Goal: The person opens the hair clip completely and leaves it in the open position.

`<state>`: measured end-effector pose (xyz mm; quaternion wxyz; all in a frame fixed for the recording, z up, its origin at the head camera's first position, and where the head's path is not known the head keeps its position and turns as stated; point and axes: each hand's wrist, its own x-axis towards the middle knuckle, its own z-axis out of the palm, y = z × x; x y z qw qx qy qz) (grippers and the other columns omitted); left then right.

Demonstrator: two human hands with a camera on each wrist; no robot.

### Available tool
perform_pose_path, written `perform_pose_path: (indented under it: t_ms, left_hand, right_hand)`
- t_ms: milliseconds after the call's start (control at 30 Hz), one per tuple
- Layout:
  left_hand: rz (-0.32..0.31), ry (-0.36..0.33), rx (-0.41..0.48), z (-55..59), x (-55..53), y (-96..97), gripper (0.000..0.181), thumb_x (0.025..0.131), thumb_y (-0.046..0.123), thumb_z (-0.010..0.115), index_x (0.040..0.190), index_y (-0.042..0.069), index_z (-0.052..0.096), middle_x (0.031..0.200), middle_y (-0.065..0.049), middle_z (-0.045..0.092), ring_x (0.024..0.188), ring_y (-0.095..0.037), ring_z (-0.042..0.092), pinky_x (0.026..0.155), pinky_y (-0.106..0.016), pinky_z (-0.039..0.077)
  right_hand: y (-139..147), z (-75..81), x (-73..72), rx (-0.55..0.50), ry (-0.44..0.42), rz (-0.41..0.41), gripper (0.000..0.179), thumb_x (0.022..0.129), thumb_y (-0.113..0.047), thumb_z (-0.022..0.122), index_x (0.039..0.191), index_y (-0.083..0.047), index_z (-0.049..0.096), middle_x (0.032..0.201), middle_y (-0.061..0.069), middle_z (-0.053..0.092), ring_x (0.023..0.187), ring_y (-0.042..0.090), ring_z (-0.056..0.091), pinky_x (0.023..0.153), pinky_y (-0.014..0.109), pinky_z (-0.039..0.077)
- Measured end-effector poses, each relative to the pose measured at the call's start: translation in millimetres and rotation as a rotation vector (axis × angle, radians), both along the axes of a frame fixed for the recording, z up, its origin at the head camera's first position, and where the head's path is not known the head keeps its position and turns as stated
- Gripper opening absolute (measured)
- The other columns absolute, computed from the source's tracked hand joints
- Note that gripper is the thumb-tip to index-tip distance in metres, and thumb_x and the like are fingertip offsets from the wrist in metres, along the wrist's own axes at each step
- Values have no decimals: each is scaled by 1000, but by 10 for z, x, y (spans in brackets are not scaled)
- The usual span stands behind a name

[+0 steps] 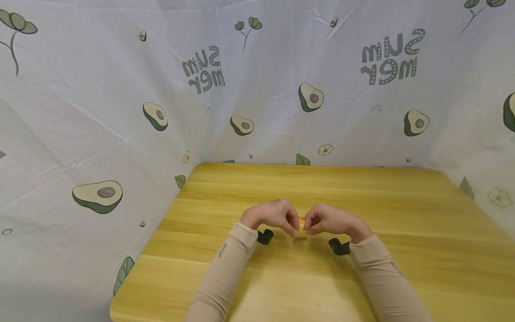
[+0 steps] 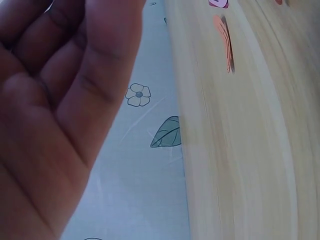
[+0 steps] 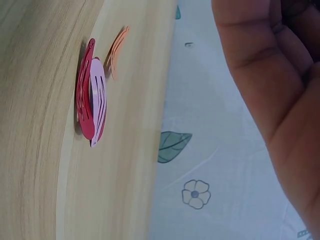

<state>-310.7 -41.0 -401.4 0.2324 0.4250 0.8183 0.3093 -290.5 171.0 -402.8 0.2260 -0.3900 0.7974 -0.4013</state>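
Note:
In the head view my left hand (image 1: 277, 215) and right hand (image 1: 331, 220) face each other over the table, fingertips a short gap apart. Between them they pinch a small yellow hair clip (image 1: 301, 231), one hand at each end. An orange snap hair clip (image 3: 118, 50) lies on the wood just beyond the fingers. Beside it in the right wrist view are a red snap clip (image 3: 84, 102) and a pink one (image 3: 98, 95), partly overlapping. The left wrist view shows my left palm (image 2: 55, 100) and the orange clip (image 2: 224, 42); the fingertips are out of frame.
The wooden table (image 1: 225, 188) has rounded far corners. A white cloth (image 1: 265, 67) printed with avocados, leaves and lettering hangs behind it and along both sides. Black wrist cameras (image 1: 339, 247) stick out below the wrists, over the tabletop.

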Motion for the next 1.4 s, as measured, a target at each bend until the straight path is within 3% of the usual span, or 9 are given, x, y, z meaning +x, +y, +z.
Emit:
perform_pose_path:
  t_ms: [167, 400, 667, 1133, 1400]
  left_hand:
    - [-2, 5, -4, -7, 0, 15, 9, 69, 16, 75, 71, 16, 67, 67, 7, 62, 56, -1, 48, 56, -18, 46]
    - [0, 3, -8, -21, 5, 35, 10, 69, 15, 75, 69, 15, 66, 64, 6, 59, 52, -2, 42, 51, -18, 41]
    - [25, 31, -17, -66, -23, 33, 7, 71, 18, 74, 72, 18, 66, 69, 7, 62, 57, -3, 51, 57, -19, 47]
    - [124, 61, -8, -256, -133, 37, 8, 71, 17, 74, 77, 18, 68, 74, 9, 64, 63, -3, 57, 60, -18, 48]
    - [114, 89, -5, -304, -167, 69, 5, 74, 16, 72, 77, 16, 68, 73, 9, 64, 63, -2, 56, 60, -18, 48]
  right_hand:
    - [-2, -13, -1, 10, -19, -1, 4, 79, -2, 62, 81, -1, 65, 74, 8, 63, 58, 3, 43, 57, 21, 44]
    - [-2, -24, -5, 28, -36, -6, 5, 79, -1, 62, 81, 3, 64, 78, 12, 63, 62, 5, 48, 62, 24, 46]
    - [5, -63, -29, 14, -37, -39, 6, 80, -2, 60, 84, 2, 64, 85, 19, 64, 69, 8, 55, 67, 27, 49]
    - [-4, -221, -101, 22, -9, -154, 8, 82, -4, 59, 84, 0, 66, 85, 15, 65, 73, 12, 59, 67, 28, 49]
    - [12, -239, -123, 48, 18, -191, 8, 80, -2, 60, 83, 1, 67, 82, 13, 65, 68, 11, 54, 62, 27, 47]
